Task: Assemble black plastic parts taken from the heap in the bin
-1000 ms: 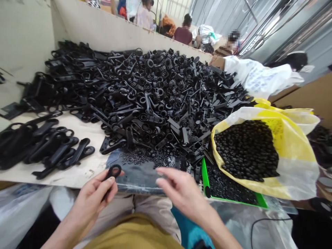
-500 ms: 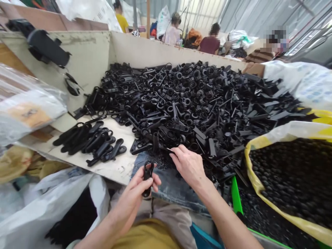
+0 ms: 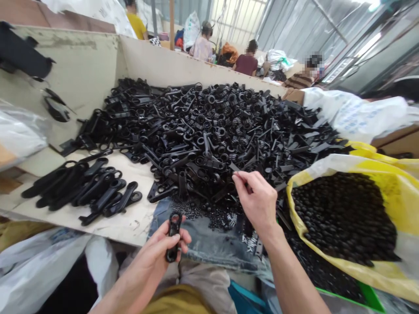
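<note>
Upright in my left hand [image 3: 160, 244] is a black plastic arm-shaped part [image 3: 173, 233] with a round opening at its upper end, thumb across its front. My right hand [image 3: 257, 198] is closed in a pinch over the near edge of the pile. At its fingertips shows the end of a flat black plastic piece [image 3: 233, 167]. In front of me spreads a big heap of black plastic parts [image 3: 209, 122]. Small black bits and silver metal pins [image 3: 250, 242] lie on a dark blue cloth [image 3: 209, 244] between my hands.
Similar black arm-shaped parts [image 3: 88, 187] lie in a row at left. A yellow-and-white sack [image 3: 296, 205] of small black pieces stands at right, beside a green-edged bin [image 3: 373, 298]. High board walls [image 3: 196, 65] bound the heap at back and left. Several people sit beyond.
My right hand has moved right and up along the pile's edge; the thin shiny thing at its fingertips no longer shows. My left hand keeps its part. The view has swung right.
</note>
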Motion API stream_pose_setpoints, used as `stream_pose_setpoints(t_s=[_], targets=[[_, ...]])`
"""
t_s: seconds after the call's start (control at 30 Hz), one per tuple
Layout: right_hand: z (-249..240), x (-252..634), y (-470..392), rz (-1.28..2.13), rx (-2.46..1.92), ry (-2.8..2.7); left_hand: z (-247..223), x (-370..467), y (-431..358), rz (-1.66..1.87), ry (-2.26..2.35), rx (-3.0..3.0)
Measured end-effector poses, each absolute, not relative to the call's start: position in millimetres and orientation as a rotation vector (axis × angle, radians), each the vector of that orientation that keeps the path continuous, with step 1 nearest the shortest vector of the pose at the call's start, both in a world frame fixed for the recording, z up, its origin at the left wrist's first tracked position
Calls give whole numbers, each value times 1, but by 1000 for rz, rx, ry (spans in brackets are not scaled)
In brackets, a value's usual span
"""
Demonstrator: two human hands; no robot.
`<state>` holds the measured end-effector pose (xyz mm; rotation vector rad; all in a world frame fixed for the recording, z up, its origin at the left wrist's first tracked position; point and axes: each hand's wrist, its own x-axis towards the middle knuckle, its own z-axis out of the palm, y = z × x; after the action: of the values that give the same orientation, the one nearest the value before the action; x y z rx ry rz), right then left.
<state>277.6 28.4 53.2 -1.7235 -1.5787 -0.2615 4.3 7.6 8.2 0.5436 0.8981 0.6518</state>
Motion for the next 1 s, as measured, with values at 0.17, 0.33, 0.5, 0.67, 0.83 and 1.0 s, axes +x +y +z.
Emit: stream_pose_setpoints(t_s=[0.17, 0.33, 0.5, 0.67, 0.83, 1.0], targets=[[73, 321, 38, -253, -1831, -1520, 3, 7, 11, 650, 922, 529], [66, 321, 54, -182, -2055, -1773, 3, 15, 8, 621, 900, 561], [59, 318, 60, -228, -2050, -1763, 7, 16, 6, 675, 919, 596], [49, 328, 54, -344, -2009, -1765, 21, 17, 7, 756, 874, 519], [40, 324, 52, -480, -2046, -1783, 24, 21, 12, 773, 744, 342], [42, 319, 50, -571, -2032, -1647, 23, 18, 13, 774, 694, 283]])
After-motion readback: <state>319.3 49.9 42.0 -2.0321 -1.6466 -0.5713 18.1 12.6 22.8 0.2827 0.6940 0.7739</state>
